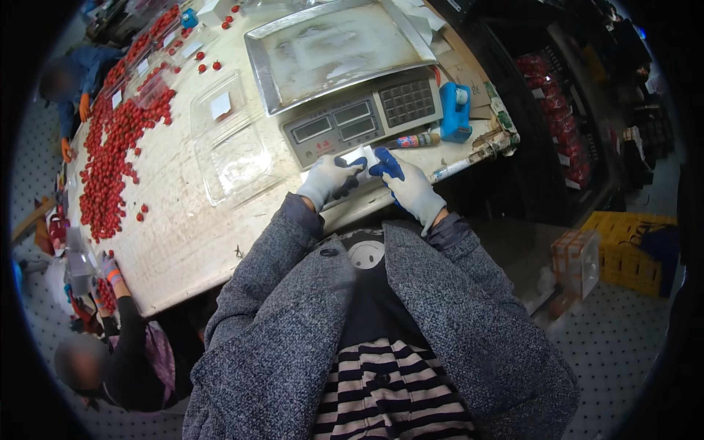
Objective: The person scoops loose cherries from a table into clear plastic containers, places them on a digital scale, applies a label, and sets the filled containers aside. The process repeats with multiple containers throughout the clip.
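Observation:
My left hand (330, 180), in a white glove with dark coated fingertips, pinches a small white paper slip (358, 156). On the slip's other side is my right hand (412, 187), gloved in white with blue fingers, its thumb and fingertips closed at the paper's edge. Both hands are over the table's front edge, just before the electronic weighing scale (330, 129). The scale carries a wide, stained metal pan (341, 49). A tool with a printed wrapper (415, 141) lies right beyond my right hand. An open clear plastic clamshell box (236, 159) with a white label lies left of the scale.
A blue tape dispenser (456, 113) stands at the scale's right. Cherry tomatoes (107, 181) are heaped along the table's left side, among clear boxes. Two people work at that side. Dark crates with packed red fruit (558, 121) and a yellow crate (627, 253) are at right.

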Available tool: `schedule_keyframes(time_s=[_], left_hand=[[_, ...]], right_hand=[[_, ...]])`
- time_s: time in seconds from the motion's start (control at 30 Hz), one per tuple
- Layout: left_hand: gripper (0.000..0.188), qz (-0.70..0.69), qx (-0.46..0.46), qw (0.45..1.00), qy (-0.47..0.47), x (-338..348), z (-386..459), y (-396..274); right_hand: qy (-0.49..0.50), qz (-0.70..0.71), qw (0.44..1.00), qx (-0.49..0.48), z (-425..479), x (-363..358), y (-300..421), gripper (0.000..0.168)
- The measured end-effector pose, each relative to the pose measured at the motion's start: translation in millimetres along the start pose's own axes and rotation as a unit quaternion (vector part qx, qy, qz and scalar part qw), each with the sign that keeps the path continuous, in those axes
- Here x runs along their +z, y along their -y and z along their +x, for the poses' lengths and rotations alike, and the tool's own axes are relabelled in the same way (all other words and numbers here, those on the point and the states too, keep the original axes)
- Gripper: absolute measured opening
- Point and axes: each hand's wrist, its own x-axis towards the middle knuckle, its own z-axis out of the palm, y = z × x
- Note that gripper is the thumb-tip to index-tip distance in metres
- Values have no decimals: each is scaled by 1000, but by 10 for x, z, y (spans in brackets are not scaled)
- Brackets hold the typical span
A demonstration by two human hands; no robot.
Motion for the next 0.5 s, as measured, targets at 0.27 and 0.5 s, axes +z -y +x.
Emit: schedule_keyframes(time_s=[0.27, 0.5], left_hand=[[30, -18, -14, 1000, 17, -10, 14, -20], [36, -14, -18, 1000, 19, -12, 10, -24]], right_hand=[[-12, 6, 999, -33, 104, 12, -205, 46], [-17, -65, 998, -17, 45, -11, -22, 45]])
